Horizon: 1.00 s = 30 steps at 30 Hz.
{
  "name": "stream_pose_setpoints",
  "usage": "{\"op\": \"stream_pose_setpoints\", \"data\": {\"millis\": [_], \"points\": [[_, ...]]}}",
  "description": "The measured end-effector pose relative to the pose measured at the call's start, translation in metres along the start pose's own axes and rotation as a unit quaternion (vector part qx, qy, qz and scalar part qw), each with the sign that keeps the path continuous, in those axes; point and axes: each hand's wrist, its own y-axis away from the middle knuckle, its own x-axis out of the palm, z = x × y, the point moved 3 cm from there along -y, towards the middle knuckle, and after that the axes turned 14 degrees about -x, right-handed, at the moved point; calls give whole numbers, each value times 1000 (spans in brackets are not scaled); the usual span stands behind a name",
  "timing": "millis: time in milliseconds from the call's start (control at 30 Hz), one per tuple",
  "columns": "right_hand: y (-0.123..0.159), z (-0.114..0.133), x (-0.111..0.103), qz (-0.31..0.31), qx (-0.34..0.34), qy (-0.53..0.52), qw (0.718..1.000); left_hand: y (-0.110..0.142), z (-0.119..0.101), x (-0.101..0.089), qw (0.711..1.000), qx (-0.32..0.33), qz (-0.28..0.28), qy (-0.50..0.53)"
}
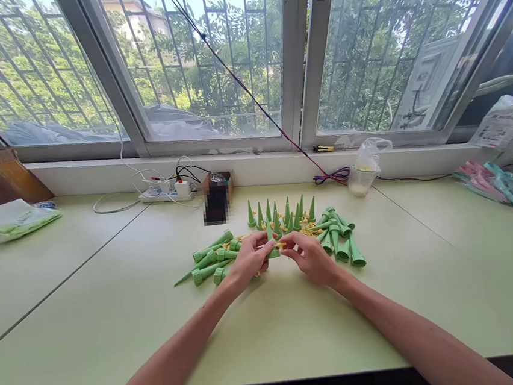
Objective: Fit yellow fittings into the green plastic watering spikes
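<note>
Head view: the left hand [250,258] grasps a green cone [269,235] between thumb and fingers, its sharp tip pointing to 12 o'clock and its wider base at 6; the cone is light green and slender, tapering evenly, and stands close to upright above the table [292,328]; at its 4 o'clock, the right hand [312,258] pinches a small yellow piece [281,245] against or just beside the cone's lower side, though whether it is seated there I cannot tell.

Beyond, from 12 to 1 o'clock, matching standing cones [288,213] rise among scattered yellow pieces [306,226]; at 9 o'clock lie cones with ribbed collars [206,274]; at 3 o'clock, a heap of cones [344,247] shows flared ends; farther off sit a power strip [166,193] at 10 and a bagged cup [360,181] at 2.
</note>
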Motion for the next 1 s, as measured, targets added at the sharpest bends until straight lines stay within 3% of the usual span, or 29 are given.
{"op": "stream_pose_setpoints", "data": {"millis": [267, 433, 733, 1000], "points": [[3, -4, 1, -9, -6, 16, 1000, 1, 0, 1, 1000, 9, 23, -2], [3, -3, 0, -12, 0, 19, 1000, 1, -1, 2, 999, 27, 5, -39], [3, -2, 0, 5, 11, 46, 999, -1, 4, 6, 981, 108, -36, -159], [2, -4, 0, 1, 24, 80, 997, 2, 5, 11, 969, 156, -42, -187]]}}
